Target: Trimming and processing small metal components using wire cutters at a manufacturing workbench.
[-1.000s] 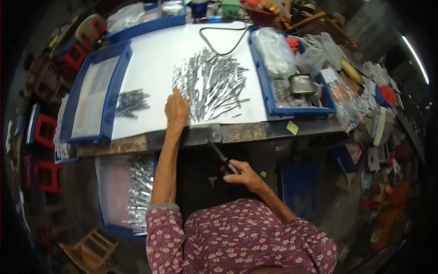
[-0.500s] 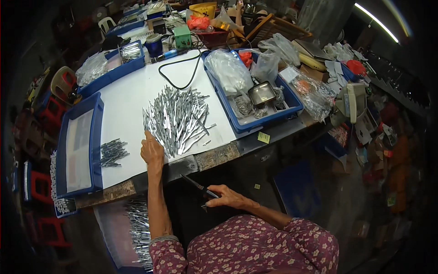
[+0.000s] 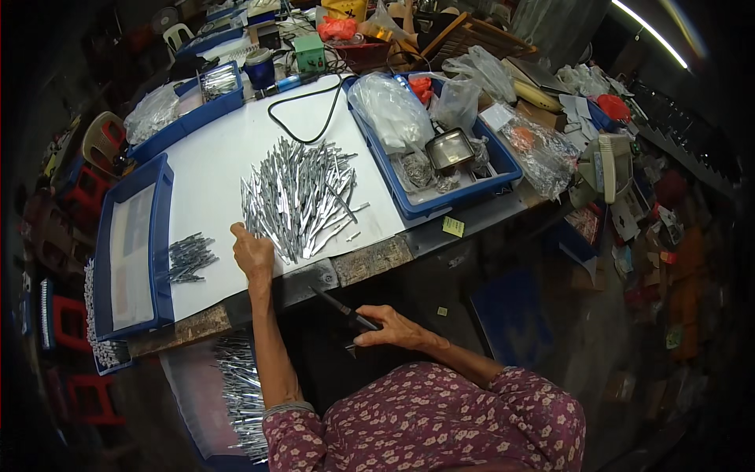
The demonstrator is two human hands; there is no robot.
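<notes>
Blue bin [image 3: 409, 206] right of white sheet, holding clear bags [image 3: 391, 108] and a square metal lamp [image 3: 449, 149]. Empty-looking blue tray [image 3: 161, 236] at left. Black cable [image 3: 303, 102] looping across top. Yellow note [image 3: 452, 226] on table edge.

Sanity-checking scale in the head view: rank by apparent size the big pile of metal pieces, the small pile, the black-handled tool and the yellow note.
1. Big pile of metal pieces
2. Black-handled tool and small pile: look alike, unranked
3. Yellow note
</notes>
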